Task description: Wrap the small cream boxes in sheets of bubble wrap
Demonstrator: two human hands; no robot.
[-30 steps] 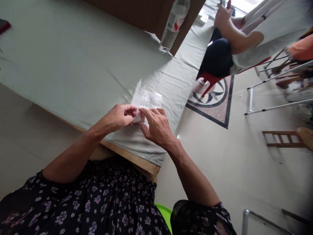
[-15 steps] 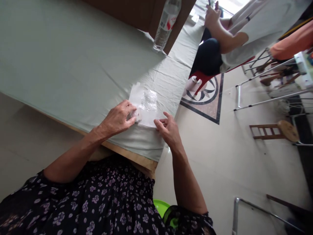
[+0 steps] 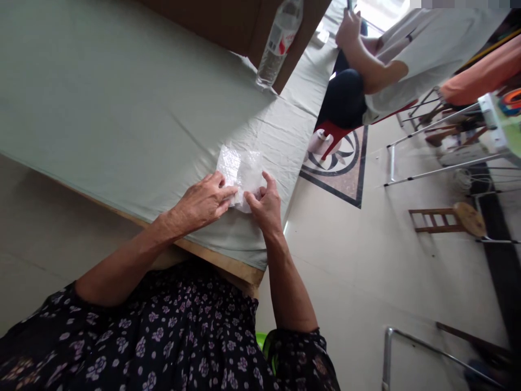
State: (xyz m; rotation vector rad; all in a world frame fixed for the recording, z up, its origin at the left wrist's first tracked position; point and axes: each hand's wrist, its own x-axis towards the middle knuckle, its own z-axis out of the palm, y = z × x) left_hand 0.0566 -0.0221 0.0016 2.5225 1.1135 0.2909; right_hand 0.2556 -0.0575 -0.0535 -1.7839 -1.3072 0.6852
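A small sheet of clear bubble wrap (image 3: 230,163) lies on the cloth near the table's front right corner, with its shiny bubbles catching the light. My left hand (image 3: 205,198) presses on its near left part, fingers close together over a small pale item mostly hidden beneath them. At the near right edge is my right hand (image 3: 266,206), thumb and curled fingers on the wrap and the index finger raised. The two hands are a short gap apart.
A pale green cloth (image 3: 122,108) covers the table. Beyond the wrap, a plastic water bottle (image 3: 277,46) stands against a brown cardboard box (image 3: 203,21). A co-worker (image 3: 378,70) sits on a red stool to the right. Metal frames and a wooden stool (image 3: 468,220) occupy the floor.
My right hand has moved left, bringing the wrap's right side inward. The left hand's fingers have shifted from around the small item to lying over it.
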